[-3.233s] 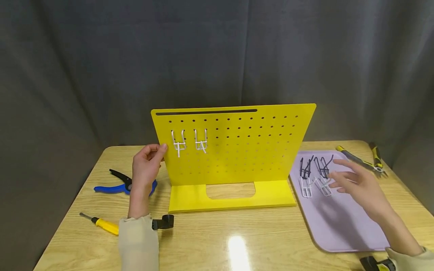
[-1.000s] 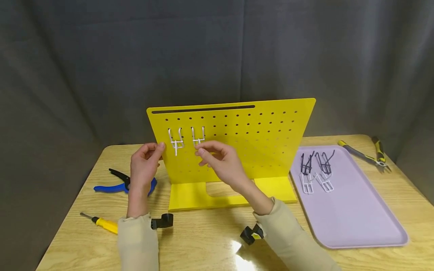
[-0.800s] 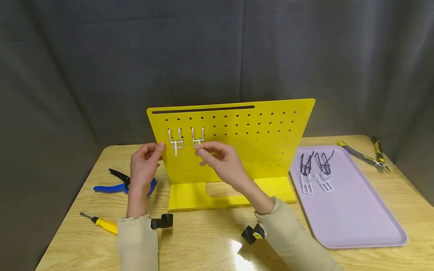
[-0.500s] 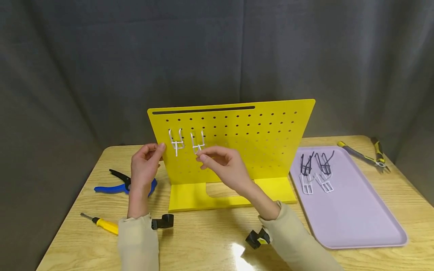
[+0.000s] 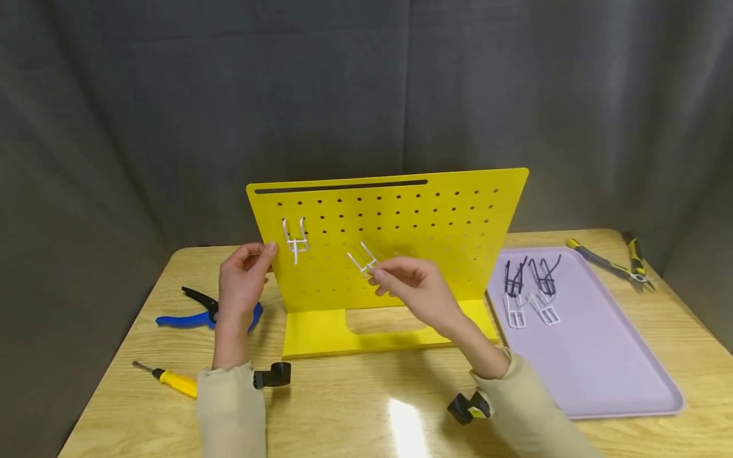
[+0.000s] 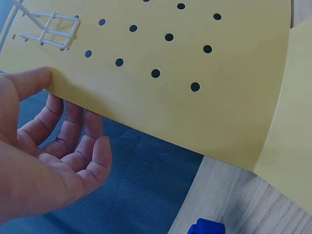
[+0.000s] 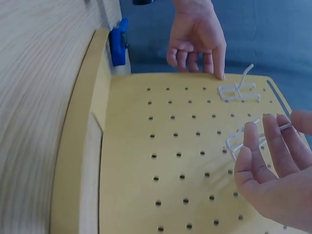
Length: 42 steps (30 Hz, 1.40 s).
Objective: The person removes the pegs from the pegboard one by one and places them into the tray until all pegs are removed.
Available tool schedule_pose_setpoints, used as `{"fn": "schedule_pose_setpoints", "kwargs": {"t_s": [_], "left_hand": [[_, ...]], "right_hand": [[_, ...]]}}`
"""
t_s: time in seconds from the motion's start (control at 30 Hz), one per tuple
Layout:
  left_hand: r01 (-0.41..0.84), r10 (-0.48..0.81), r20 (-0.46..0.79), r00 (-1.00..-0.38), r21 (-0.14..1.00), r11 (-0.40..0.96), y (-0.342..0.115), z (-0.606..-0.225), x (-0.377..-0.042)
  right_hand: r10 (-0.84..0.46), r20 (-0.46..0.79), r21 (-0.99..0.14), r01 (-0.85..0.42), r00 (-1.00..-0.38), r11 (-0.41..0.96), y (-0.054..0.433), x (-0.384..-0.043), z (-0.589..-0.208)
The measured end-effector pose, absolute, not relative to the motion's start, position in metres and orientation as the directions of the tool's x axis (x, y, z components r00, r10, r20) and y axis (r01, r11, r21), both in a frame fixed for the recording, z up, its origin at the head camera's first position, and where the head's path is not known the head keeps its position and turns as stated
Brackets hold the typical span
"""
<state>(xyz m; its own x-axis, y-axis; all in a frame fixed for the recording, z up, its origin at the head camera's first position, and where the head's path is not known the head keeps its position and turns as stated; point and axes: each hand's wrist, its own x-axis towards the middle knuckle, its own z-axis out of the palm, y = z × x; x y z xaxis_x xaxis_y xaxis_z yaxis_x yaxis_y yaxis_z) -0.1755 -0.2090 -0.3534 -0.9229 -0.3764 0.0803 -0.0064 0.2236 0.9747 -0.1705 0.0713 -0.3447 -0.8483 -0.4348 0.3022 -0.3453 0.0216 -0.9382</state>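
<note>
A yellow pegboard (image 5: 312, 302) on a matching base stands upright in the head view. My left hand (image 5: 243, 283) grips its left edge, thumb in front and fingers behind, as the left wrist view confirms. One white wire hook (image 5: 296, 243) hangs in the holes near that edge. My right hand (image 5: 420, 289) pinches a second white wire hook (image 5: 366, 262) in front of the board's middle. That hook is tilted, its prongs pointing up and left, out of the holes. Fingertips hide its lower end. In the right wrist view the held hook (image 7: 234, 144) is partly behind the fingers.
A lilac tray (image 5: 607, 369) at right holds two black wire hooks (image 5: 513, 283) and two white ones (image 5: 515, 315). Yellow-and-black pliers (image 5: 598, 259) lie beyond it. At left are blue-handled pruning shears (image 5: 186, 321) and a yellow screwdriver (image 5: 179, 383). A dark curtain (image 5: 343, 95) hangs behind.
My right hand came from over the tray to the second white hook, drew it down out of the board, and carried it right. The left hand keeps its grip on the edge.
</note>
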Motion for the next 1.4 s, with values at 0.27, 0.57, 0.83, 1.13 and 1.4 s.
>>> {"fn": "schedule_pose_setpoints", "kwargs": {"t_s": [0.27, 0.57, 0.83, 1.13, 1.4], "left_hand": [[0.001, -0.378, 0.085, -0.922, 0.976, 0.217, -0.210, -0.354, -0.176], [-0.004, -0.378, 0.081, -0.922, 0.976, 0.218, -0.210, -0.354, -0.175], [-0.024, -0.377, 0.061, -0.924, 0.976, 0.218, -0.210, -0.353, -0.172], [-0.007, -0.363, 0.069, -0.929, 0.979, 0.204, -0.211, -0.355, -0.171], [-0.012, -0.366, 0.069, -0.928, 0.977, 0.215, -0.210, -0.354, -0.171]], "right_hand": [[-0.405, 0.284, -0.936, -0.344, -0.869, 0.080, 0.096, -0.165, -0.355], [-0.374, 0.278, -0.918, -0.359, -0.885, 0.167, 0.130, -0.152, -0.367], [-0.287, 0.341, -0.897, -0.401, -0.895, 0.185, 0.174, -0.145, -0.366], [-0.150, 0.331, -0.906, -0.359, -0.931, 0.224, 0.226, -0.142, -0.359], [-0.082, 0.322, -0.921, -0.333, -0.943, 0.205, 0.267, -0.143, -0.364]]}}
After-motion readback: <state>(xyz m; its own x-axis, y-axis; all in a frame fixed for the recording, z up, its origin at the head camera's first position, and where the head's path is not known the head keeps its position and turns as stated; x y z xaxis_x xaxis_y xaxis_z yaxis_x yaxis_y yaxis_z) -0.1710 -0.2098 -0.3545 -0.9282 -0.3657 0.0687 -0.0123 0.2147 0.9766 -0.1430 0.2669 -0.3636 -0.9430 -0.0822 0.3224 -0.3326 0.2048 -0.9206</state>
